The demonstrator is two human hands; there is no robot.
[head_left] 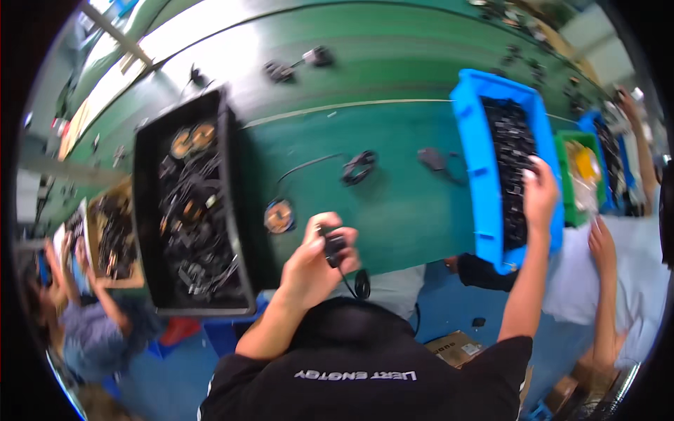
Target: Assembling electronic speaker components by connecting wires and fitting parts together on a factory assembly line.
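In front of my chest, my left hand (312,263) is closed around a small black power adapter (334,247). A thin cable (361,283) hangs from it in a loop. On the right, my right hand (542,193) is over the blue bin (469,151), its fingers pinched together at the small black parts (510,151) inside. Whether a part is between those fingertips is too blurred to tell. Just beyond my left hand lies a copper-coloured coil (279,216) with a cable running from it to a coiled black cable (360,168) on the green table (400,210).
A black bin (242,231) of tangled cables and parts stands at the left. A dark adapter (432,158) lies near the blue bin, and more adapters (279,71) lie farther back. A green bin (567,175) stands at right. Other people (597,281) work on both sides.
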